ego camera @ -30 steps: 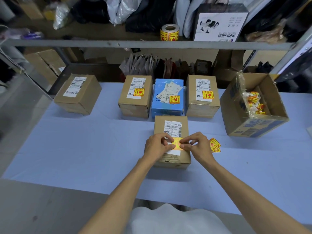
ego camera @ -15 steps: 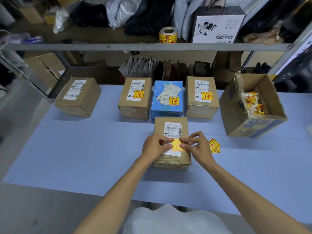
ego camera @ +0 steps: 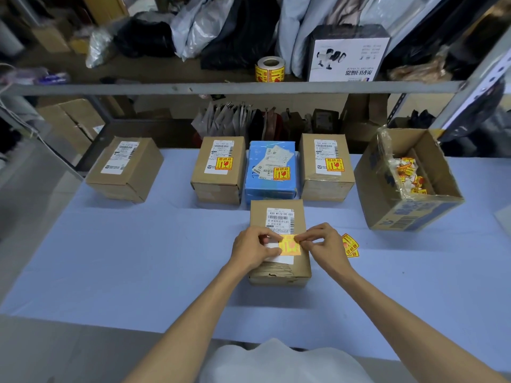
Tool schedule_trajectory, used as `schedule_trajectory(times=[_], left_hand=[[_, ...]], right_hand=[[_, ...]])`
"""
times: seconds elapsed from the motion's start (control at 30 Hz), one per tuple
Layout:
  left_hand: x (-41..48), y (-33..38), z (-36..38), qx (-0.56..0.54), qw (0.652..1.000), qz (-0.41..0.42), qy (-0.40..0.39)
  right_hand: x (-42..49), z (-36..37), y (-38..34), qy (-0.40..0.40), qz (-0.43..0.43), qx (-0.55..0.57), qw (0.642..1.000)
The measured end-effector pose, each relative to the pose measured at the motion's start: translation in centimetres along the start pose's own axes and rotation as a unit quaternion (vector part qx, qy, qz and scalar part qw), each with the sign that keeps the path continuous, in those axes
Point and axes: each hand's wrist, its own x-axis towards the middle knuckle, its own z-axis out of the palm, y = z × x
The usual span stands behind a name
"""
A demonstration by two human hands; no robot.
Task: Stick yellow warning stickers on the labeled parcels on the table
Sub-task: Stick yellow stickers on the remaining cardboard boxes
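A small brown parcel (ego camera: 279, 268) with a white shipping label lies in front of me on the blue table (ego camera: 138, 258). Over its label a yellow warning sticker (ego camera: 289, 246) is held from both sides: my left hand (ego camera: 254, 250) pinches its left edge and my right hand (ego camera: 323, 244) pinches its right edge. Behind stand two brown parcels (ego camera: 218, 186) (ego camera: 326, 186) and a blue parcel (ego camera: 271, 186), each bearing a yellow sticker. Far left sits a brown parcel (ego camera: 124, 170) with a label only. Loose yellow stickers (ego camera: 350, 246) lie just right of my right hand.
An open cardboard box (ego camera: 409, 214) holding crumpled sticker backings stands at the right. A roll of yellow stickers (ego camera: 270, 69) sits on the metal shelf (ego camera: 221, 88) behind the table, among bags and a printed box.
Both hands stay on the sticker at the near parcel's label; the fingers have shifted slightly along it. Nothing else has moved.
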Motion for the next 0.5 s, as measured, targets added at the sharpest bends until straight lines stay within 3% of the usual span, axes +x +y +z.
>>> schedule_trajectory(times=[0.13,0.4,0.5], left_hand=[[0.0,0.2,0.3,0.026,0.999,0.007,0.021],[0.4,0.4,-0.9,0.009,0.998,-0.021,-0.057],[0.5,1.1,-1.3,-0.065,0.993,-0.036,-0.087]], right_hand=[[-0.5,0.8,-0.5,-0.004,-0.011,-0.048,0.999],[0.8,-1.6,-0.7,-0.103,-0.014,-0.088,0.991],[0.6,-1.4,-1.2,-0.072,-0.021,-0.100,0.992]])
